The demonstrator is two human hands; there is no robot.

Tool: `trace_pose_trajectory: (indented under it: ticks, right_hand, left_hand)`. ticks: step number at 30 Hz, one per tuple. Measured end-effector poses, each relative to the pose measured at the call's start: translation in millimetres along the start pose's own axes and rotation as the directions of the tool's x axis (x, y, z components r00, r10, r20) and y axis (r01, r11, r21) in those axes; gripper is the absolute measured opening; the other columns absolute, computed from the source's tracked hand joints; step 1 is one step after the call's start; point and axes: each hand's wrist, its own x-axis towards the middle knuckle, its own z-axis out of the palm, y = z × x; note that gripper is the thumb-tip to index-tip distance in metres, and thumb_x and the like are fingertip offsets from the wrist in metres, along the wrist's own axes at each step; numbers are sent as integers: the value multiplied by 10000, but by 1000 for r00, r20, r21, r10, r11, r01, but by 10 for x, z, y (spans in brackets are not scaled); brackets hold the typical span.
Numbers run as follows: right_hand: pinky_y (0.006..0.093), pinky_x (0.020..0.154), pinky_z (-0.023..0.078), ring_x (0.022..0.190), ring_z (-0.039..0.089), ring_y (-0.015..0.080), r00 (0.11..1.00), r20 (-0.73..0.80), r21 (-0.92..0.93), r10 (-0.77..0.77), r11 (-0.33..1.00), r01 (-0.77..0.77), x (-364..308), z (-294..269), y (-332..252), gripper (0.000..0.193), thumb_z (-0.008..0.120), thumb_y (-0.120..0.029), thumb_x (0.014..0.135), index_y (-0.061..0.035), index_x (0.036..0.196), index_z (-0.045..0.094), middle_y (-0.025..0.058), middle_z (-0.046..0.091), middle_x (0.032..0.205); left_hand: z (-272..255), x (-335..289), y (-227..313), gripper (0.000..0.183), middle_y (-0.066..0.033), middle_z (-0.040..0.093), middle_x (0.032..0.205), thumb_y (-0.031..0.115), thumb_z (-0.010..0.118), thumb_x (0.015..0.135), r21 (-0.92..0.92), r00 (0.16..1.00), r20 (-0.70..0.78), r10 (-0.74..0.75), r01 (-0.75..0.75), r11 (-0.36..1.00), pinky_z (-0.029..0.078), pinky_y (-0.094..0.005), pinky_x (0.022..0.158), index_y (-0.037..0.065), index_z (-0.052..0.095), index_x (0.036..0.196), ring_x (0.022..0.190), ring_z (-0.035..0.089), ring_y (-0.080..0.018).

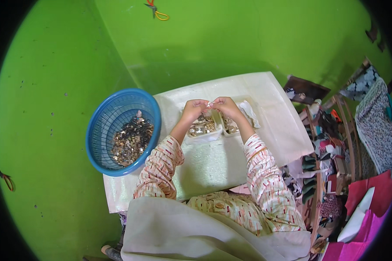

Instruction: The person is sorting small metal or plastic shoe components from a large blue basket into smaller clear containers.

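Note:
My left hand [195, 109] and my right hand [226, 107] meet above the table, fingertips pinched together. Between them they hold a small shiny pink-and-white piece [210, 105], too small to name. Below the hands, two white plastic trays stand side by side: the left tray [203, 138] contains shiny gold-coloured pieces [201, 126], as does the right tray [229, 134], and both are partly covered by my hands. Crumpled white material [249, 112] lies over the right tray's far side. To the left, a blue plastic basket [91, 138] holds a heap of small dark and gold pieces [133, 140].
A pale cover lies over the table [213, 167]. Green walls [196, 39] rise behind and at the left, with orange-handled scissors [156, 11] hanging there. At the right stands a rack [344, 126] crowded with cloth and shoes. Grey cloth [204, 230] covers my lap.

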Motion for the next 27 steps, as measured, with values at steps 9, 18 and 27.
trace_pose_trajectory:
  ticks: [9, 18, 27]
  right_hand:
    - [188, 547, 413, 590, 501, 64, 995, 3, 110, 103, 989, -103, -620, -1163, 818, 150, 538, -107, 809, 30, 843, 589, 47, 608, 752]
    - [179, 519, 393, 575, 495, 67, 979, -119, 190, 163, 972, -139, -567, -1590, 1432, 136, 548, -76, 794, 19, 885, 580, 37, 597, 744]
    - [191, 505, 383, 581, 500, 64, 971, -161, 181, 174, 973, -144, -534, -1770, 1654, 143, 560, -84, 769, 19, 864, 590, 36, 597, 715]
  left_hand:
    - [1377, 278, -654, 208, -75, 615, 768, 45, 606, 742, 22, 1000, 22, -17, 16, 1000, 444, -206, 586, -49, 574, 925, 632, 549, -98]
    - [2025, 610, -1168, 153, -89, 625, 726, 31, 574, 729, 55, 993, -118, 13, -6, 998, 457, -213, 540, -40, 590, 863, 626, 588, -98]
    - [2077, 780, -1458, 187, -113, 625, 768, 18, 524, 749, 306, 988, -97, 117, -82, 949, 472, -251, 605, -38, 580, 918, 662, 598, -143]
